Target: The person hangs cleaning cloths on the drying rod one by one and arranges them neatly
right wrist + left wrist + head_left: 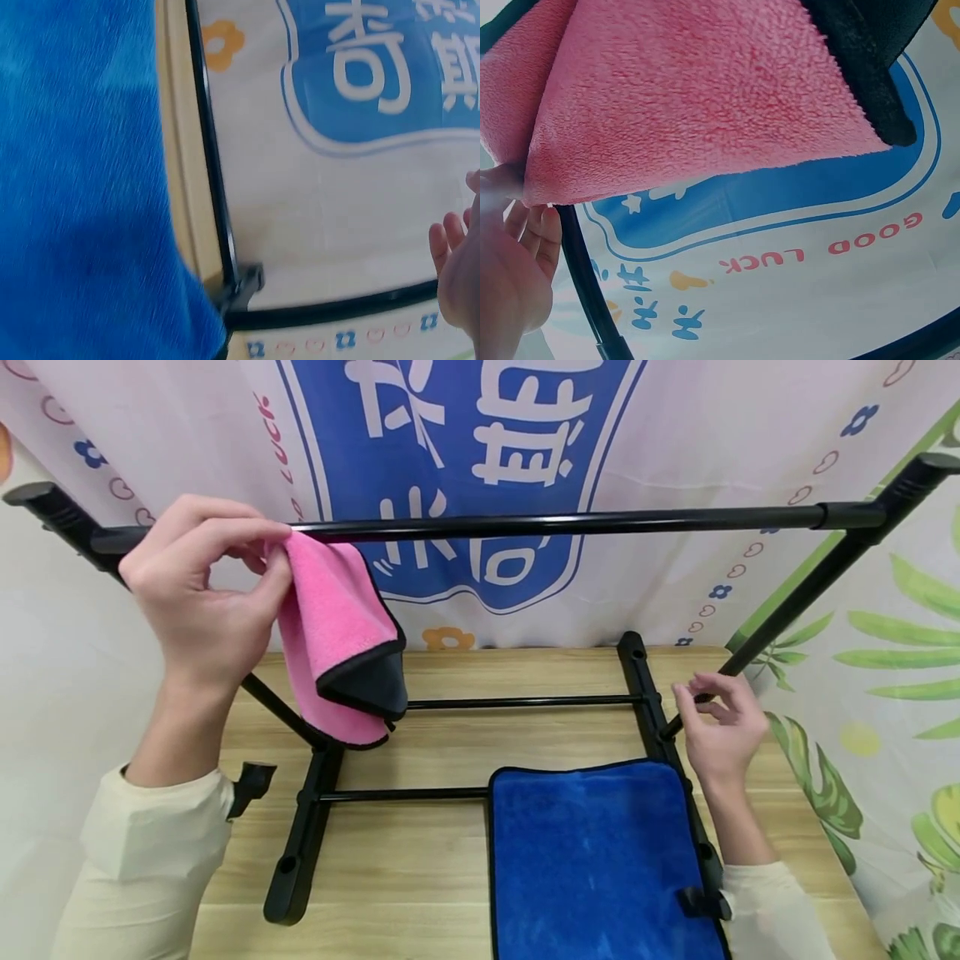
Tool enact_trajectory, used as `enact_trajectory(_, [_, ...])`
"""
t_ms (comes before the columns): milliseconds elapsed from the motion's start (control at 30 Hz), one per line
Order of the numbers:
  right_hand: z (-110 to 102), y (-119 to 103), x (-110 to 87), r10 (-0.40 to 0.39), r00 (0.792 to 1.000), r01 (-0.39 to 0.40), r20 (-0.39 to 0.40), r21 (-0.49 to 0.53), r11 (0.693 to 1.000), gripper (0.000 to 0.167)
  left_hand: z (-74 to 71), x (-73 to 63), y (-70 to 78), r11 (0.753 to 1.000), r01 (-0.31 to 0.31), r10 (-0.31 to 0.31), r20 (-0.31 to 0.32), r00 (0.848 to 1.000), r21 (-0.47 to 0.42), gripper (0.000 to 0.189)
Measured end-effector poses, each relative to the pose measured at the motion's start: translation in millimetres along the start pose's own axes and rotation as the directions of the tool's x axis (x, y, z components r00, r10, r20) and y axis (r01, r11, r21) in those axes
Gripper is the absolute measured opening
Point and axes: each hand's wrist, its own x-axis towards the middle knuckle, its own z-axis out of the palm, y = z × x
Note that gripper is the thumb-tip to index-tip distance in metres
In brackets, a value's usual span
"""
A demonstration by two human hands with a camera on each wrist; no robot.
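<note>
My left hand (213, 589) pinches a folded pink towel (341, 602) at its upper edge, just at the left part of the rack's black top bar (525, 524). The towel has black edging and a dark grey underside, and it hangs below the bar. In the left wrist view the pink cloth (697, 97) fills the upper part and hides some of the fingers. Beside the rack's right post, my right hand (723, 727) is raised with loosely bent fingers and nothing held. A blue towel (592, 860) with black edging lies flat over the rack's lower right side.
The black rack stands on a wood-grain tabletop (405, 877), its left foot (296, 868) and right foot (641, 685) joined by low crossbars (525, 702). Behind hangs a white cloth with a blue printed sign (465, 468). Leaf-patterned fabric (892, 693) is at the right.
</note>
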Motion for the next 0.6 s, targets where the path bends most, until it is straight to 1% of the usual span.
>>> enact_trajectory(133, [16,-14,-0.3,-0.008,0.994,-0.001,0.107,0.085,0.996,0.024,0.6,0.1,-0.4,1.000,-0.005,0.005,0.006,1.000,-0.001,0.011])
enact_trajectory(200, [25,-21,-0.5,-0.011,0.987,-0.006,0.160,0.107,0.994,0.024,1.1,0.1,-0.8,1.000,-0.006,0.006,0.007,1.000,0.000,0.011])
enact_trajectory(267, [34,-29,0.1,-0.007,0.976,-0.022,0.220,0.129,0.991,0.025,1.2,0.1,-1.1,1.000,-0.006,0.006,0.010,1.000,0.001,0.012])
enact_trajectory(333, [42,-35,0.7,0.000,0.959,-0.045,0.283,0.153,0.987,0.026,0.9,0.1,-1.3,1.000,-0.005,0.005,0.012,1.000,0.003,0.012])
enact_trajectory(467, [60,-46,2.6,0.012,0.915,-0.098,0.403,0.194,0.976,0.027,1.2,0.4,-2.0,1.000,-0.005,0.005,0.009,1.000,0.003,0.012])
enact_trajectory(600, [76,-57,3.9,0.028,0.870,-0.134,0.492,0.181,0.974,0.028,2.3,0.7,-2.4,1.000,-0.006,0.006,0.004,1.000,0.001,0.012])
